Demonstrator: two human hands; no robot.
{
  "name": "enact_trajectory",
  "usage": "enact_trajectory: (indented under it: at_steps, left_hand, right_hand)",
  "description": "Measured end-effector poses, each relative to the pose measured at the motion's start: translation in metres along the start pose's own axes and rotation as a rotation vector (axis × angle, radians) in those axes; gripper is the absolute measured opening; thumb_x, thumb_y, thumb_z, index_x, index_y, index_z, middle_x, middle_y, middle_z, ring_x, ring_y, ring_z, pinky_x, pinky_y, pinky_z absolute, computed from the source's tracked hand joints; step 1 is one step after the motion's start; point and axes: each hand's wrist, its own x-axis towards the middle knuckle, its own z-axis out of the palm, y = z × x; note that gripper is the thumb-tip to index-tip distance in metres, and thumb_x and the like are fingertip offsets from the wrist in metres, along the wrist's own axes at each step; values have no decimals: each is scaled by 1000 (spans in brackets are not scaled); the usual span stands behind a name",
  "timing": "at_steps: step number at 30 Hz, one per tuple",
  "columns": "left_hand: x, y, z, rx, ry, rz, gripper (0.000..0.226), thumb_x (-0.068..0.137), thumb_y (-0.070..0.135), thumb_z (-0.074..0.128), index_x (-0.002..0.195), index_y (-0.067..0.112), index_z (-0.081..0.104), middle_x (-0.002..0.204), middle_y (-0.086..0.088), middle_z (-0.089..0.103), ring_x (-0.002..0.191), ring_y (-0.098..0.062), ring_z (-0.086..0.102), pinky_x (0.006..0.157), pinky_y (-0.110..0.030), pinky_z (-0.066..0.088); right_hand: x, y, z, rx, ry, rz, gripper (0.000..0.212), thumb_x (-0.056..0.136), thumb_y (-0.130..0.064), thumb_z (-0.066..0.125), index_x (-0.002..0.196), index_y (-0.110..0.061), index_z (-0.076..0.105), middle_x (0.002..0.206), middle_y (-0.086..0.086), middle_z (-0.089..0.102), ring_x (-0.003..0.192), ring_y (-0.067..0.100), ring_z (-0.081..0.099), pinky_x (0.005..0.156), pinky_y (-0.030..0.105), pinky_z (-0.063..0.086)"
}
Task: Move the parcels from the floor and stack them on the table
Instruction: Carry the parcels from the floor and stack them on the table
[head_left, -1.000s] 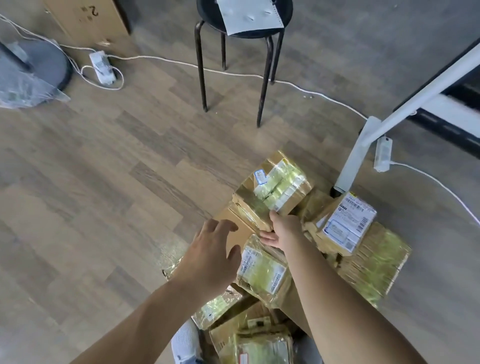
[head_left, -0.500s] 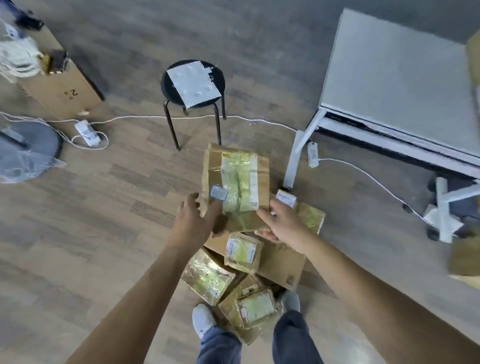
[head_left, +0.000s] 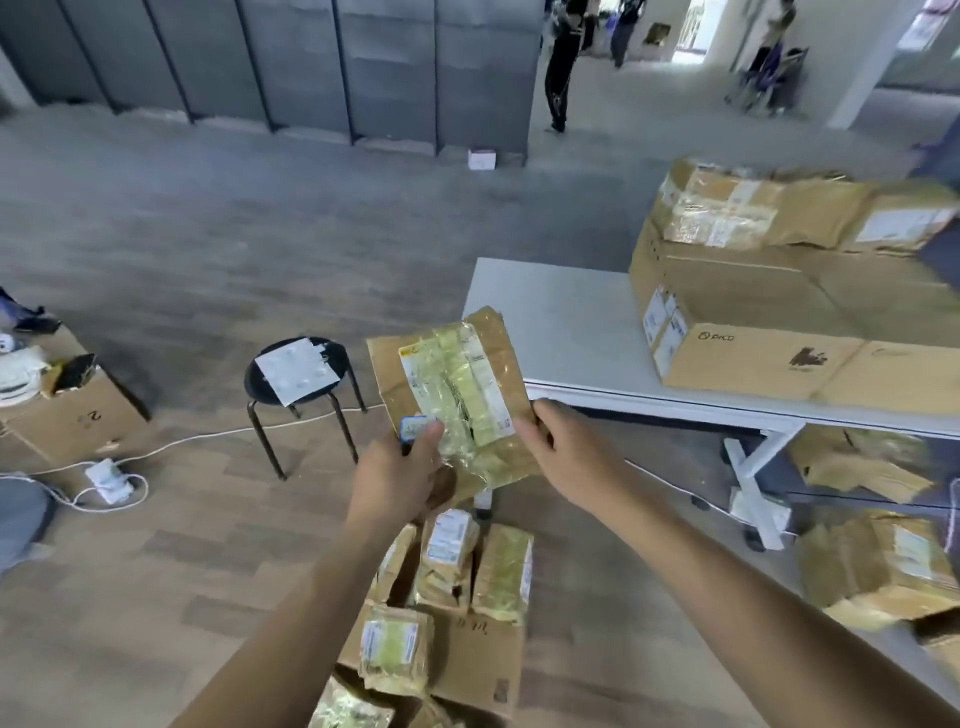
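Observation:
I hold a taped brown cardboard parcel (head_left: 457, 389) in the air at chest height, left of the white table (head_left: 561, 332). My left hand (head_left: 400, 473) grips its lower left corner, thumb on top. My right hand (head_left: 566, 452) grips its lower right edge. On the table stand stacked cardboard parcels (head_left: 769, 312), large ones below and smaller taped ones on top. Several small taped parcels (head_left: 452, 577) lie on the floor below my arms.
A black stool (head_left: 298, 379) with a white sheet on it stands left of the parcel. An open box (head_left: 67, 410), a white cable and a power strip (head_left: 109, 478) lie at the left. More parcels (head_left: 878, 566) sit under the table. People stand far back.
I have lifted the taped parcel off the floor pile with both hands and risen; the view has swung up from the floor to the table and its stack.

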Motion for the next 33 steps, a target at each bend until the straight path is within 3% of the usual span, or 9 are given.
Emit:
enact_trajectory:
  at_steps: [4,9,14,17,20,22,25,29,33]
  left_hand:
    - [-41,68,64,38,-34,102,49,89,57,50,69,13,52,50,7,52,43,-6,45,45,-26,32]
    - [-77,137,141,37,-44,164,41,88,53,57,80,12,59,62,4,63,57,-7,57,45,-20,34]
    - [-93,185,189,-136,-133,112,34,84,39,68,62,14,59,44,6,56,35,-4,46,36,-15,33]
    - [-93,209,210,-285,-254,96,30,86,29,68,61,16,60,43,4,51,36,-11,42,36,-16,33]
    - [-88,229,231,-445,-312,50,16,90,21,65,79,9,66,49,-1,46,41,-16,40,38,-18,31]
    - [-82,240,245,-547,-355,26,14,92,17,61,84,7,65,49,0,46,40,-16,42,39,-17,34]
    - [-67,254,266,-650,-444,37,18,94,13,57,81,2,58,53,-7,42,39,-19,43,39,-19,38]
    - [-33,272,297,-669,-533,85,23,95,16,56,82,-2,58,61,-18,51,50,-25,50,50,-29,44]
    - [26,292,331,-626,-558,101,23,95,20,57,86,-1,62,76,-19,62,71,-29,58,71,-43,53]
  right_hand:
    - [-27,44,-72,76,252,15,41,97,-36,53,66,-29,26,63,-8,34,55,5,37,51,18,30]
    - [-60,102,-150,73,328,126,47,96,-33,57,63,-19,27,57,-5,31,52,10,29,49,25,26]
    - [-85,144,-208,39,313,131,46,95,-35,59,64,-17,30,59,-3,34,53,10,30,51,25,27]
    - [-90,162,-236,36,329,114,43,92,-39,61,65,-20,33,61,-5,37,56,9,34,54,23,29]
    - [-89,183,-258,92,303,125,27,88,-44,62,83,-18,55,83,-2,54,77,14,53,69,26,43]
    - [-86,199,-273,144,275,150,31,81,-53,62,98,-27,59,103,-7,53,98,9,53,80,21,41]
    - [-76,224,-297,190,192,218,47,77,-62,66,116,-47,47,118,-20,46,112,-1,44,85,13,33]
    - [-47,257,-324,357,51,288,74,73,-61,74,132,-53,31,122,-29,55,106,-11,56,78,6,43]
    - [5,282,-341,444,43,344,78,67,-54,79,125,-61,27,110,-35,57,93,-2,67,67,22,57]
